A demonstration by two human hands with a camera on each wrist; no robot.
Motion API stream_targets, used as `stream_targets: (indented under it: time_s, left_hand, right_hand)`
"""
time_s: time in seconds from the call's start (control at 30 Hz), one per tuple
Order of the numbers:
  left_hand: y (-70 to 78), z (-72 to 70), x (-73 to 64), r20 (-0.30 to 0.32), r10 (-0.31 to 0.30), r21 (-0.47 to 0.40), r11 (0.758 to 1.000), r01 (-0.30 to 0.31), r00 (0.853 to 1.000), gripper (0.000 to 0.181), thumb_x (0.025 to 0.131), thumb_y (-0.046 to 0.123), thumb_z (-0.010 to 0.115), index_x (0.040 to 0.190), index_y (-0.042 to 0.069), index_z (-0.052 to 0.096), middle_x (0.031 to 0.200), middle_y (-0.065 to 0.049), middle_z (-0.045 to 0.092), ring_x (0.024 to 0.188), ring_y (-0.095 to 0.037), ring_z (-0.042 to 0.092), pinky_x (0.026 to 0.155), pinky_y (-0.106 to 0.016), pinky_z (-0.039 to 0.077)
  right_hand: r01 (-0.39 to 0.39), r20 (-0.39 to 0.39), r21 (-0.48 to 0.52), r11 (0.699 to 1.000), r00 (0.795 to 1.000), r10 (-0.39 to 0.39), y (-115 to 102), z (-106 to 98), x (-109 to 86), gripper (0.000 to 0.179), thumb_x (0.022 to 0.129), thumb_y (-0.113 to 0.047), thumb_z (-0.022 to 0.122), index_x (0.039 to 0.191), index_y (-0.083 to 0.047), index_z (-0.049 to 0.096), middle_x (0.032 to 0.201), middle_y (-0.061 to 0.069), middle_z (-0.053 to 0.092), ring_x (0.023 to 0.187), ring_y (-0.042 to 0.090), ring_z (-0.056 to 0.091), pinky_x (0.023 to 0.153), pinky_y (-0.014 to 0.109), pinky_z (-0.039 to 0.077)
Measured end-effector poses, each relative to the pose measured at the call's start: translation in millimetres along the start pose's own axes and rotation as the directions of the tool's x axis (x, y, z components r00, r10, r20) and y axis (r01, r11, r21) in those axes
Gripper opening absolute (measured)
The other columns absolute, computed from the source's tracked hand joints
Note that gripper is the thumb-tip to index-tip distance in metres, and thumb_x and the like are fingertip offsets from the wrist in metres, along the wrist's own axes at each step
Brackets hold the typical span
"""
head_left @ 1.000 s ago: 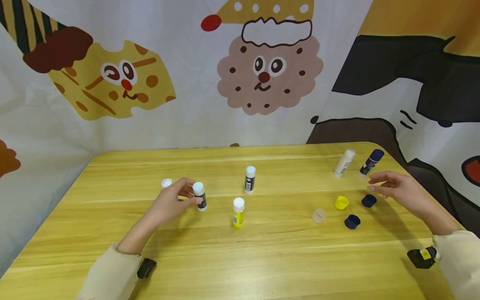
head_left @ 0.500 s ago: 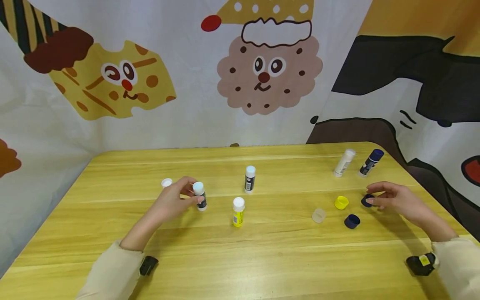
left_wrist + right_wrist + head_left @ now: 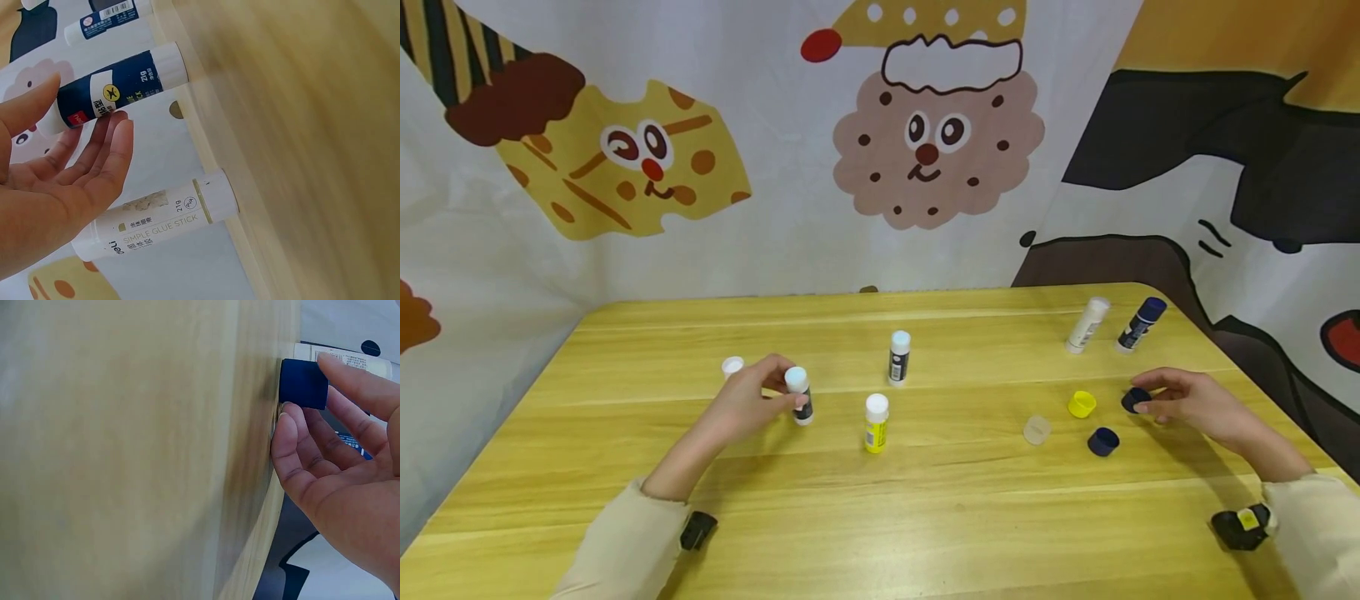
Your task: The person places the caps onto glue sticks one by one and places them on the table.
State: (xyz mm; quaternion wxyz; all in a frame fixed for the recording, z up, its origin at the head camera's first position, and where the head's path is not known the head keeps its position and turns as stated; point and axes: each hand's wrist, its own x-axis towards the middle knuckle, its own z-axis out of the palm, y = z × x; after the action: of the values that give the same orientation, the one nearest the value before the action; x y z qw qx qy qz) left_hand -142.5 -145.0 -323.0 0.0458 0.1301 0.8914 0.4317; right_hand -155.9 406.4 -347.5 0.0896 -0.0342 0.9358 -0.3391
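Observation:
My left hand (image 3: 741, 408) grips a navy-labelled glue stick (image 3: 106, 90) near its white upper end, thumb on one side and fingers on the other. The stick stands upright, its base at the tabletop. Just behind that hand is a white glue stick (image 3: 162, 215), mostly hidden by the hand in the head view. My right hand (image 3: 1195, 408) pinches a navy cap (image 3: 304, 384) between thumb and fingers, close over the tabletop at the right. A second navy cap (image 3: 1103, 442), a yellow cap (image 3: 1082, 405) and a translucent cap (image 3: 1037, 430) lie to its left.
Mid-table stand a yellow glue stick (image 3: 876, 429) and another navy-labelled glue stick (image 3: 898, 358). Towards the far right corner are a white glue stick (image 3: 1087, 325) and a navy-capped one (image 3: 1141, 325). A cartoon-printed curtain (image 3: 782, 250) hangs behind the wooden table (image 3: 925, 533).
My right hand has come down onto the navy cap and now pinches it. My left hand has stayed almost still on its glue stick.

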Motion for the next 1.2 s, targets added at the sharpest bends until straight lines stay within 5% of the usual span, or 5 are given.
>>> stream_targets:
  time_s: [0.93, 1.2]
  left_hand:
    - [1.3, 1.4, -1.3, -0.014, 0.058, 0.042, 0.997, -0.057, 0.998, 0.024, 0.082, 0.004, 0.067, 0.104, 0.0, 0.057, 0.096, -0.009, 0.061, 0.092, -0.029, 0.059, 0.077, -0.04, 0.051]
    - [0.1, 1.5, -1.0, -0.026, 0.061, 0.048, 0.997, -0.059, 0.998, 0.024, 0.081, 0.004, 0.068, 0.102, -0.001, 0.058, 0.093, -0.009, 0.062, 0.091, -0.029, 0.06, 0.074, -0.039, 0.051]
  right_hand:
    - [0.014, 0.007, 0.015, 1.0, 1.0, -0.014, 0.3, -1.6, -1.9, 0.041, 0.088, -0.013, 0.062, 0.116, 0.013, 0.048, 0.101, 0.019, 0.057, 0.07, 0.017, 0.056, 0.06, 0.029, 0.05]
    - [0.07, -0.005, 0.009, 0.997, 0.998, -0.07, -2.5, -6.3, -2.0, 0.04, 0.087, -0.014, 0.063, 0.115, 0.011, 0.05, 0.093, 0.012, 0.059, 0.07, 0.016, 0.057, 0.06, 0.029, 0.051]
